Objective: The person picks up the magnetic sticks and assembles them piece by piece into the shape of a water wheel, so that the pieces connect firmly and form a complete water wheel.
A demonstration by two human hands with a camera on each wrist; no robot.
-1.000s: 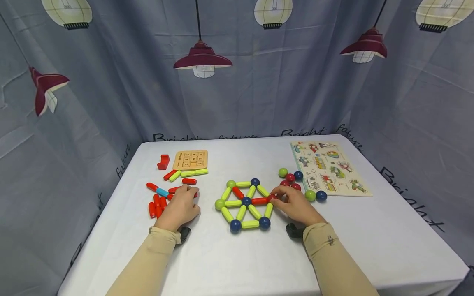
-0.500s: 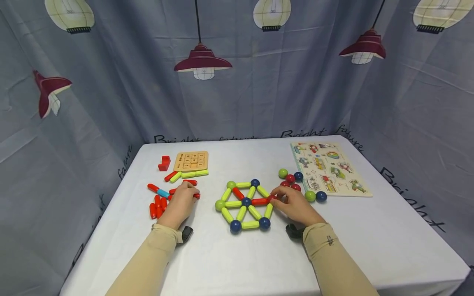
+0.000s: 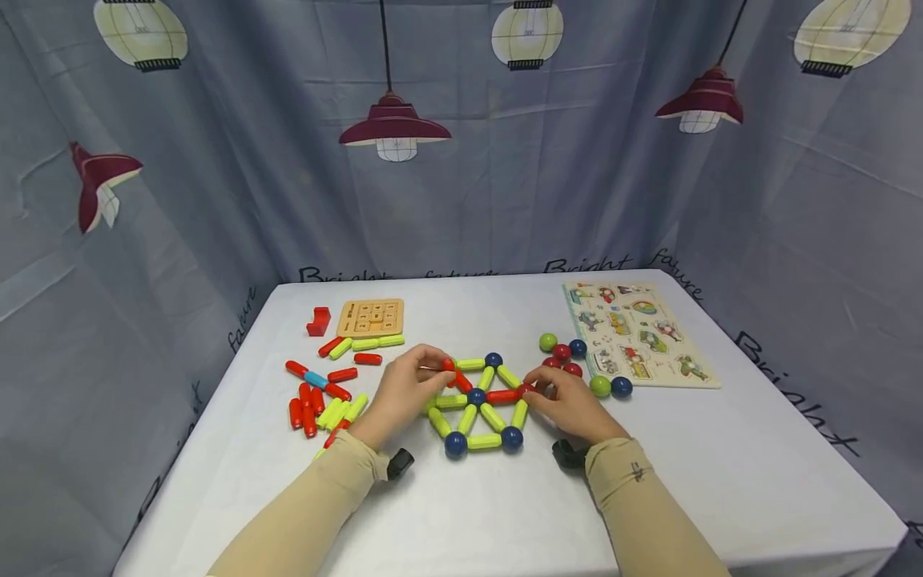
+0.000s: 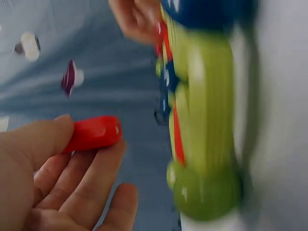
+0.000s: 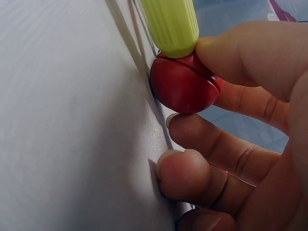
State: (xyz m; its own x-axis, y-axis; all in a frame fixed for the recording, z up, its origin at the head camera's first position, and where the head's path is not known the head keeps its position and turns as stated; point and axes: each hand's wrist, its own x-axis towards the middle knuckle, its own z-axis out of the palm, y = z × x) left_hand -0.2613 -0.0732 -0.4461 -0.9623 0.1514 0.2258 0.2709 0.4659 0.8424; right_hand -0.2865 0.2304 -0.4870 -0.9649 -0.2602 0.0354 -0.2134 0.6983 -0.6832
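Head view: the left hand (image 3: 407,391) holds a red rod (image 4: 98,132) between thumb and fingers. Left wrist view shows the rod's far end projecting free, clear of the frame; the other fingers lie loosely bent below it. The right hand (image 3: 570,405) holds a red ball (image 5: 185,86), thumb on one side and fingers on the other, with a yellow-green rod (image 5: 173,26) meeting the ball beside the thumb.

Between the two sets of fingers lies the wheel-like frame. Its blue hub ball (image 3: 477,397) carries yellow-green spokes and two red spokes (image 3: 502,397), one of which runs to the ball in the right fingers. Blue rim balls (image 3: 456,445) sit on the near side. Behind the left fingers the rim's upper-left corner is hidden in the head view.

Progress, as judged: hub, spokes and visible rim are joined into one flat figure; the rod in the left fingers is not yet attached. Where it belongs cannot be told.

Outward of the left fingers lie loose red rods (image 3: 308,407), loose yellow-green rods (image 3: 332,413) and a blue rod (image 3: 316,378), all unused. Beyond them are a wooden number board (image 3: 349,319) and a red block (image 3: 319,322). Past the right fingers are loose balls (image 3: 562,352), also unused, and a picture board (image 3: 627,336). All rests on a white-covered desk (image 3: 505,513).
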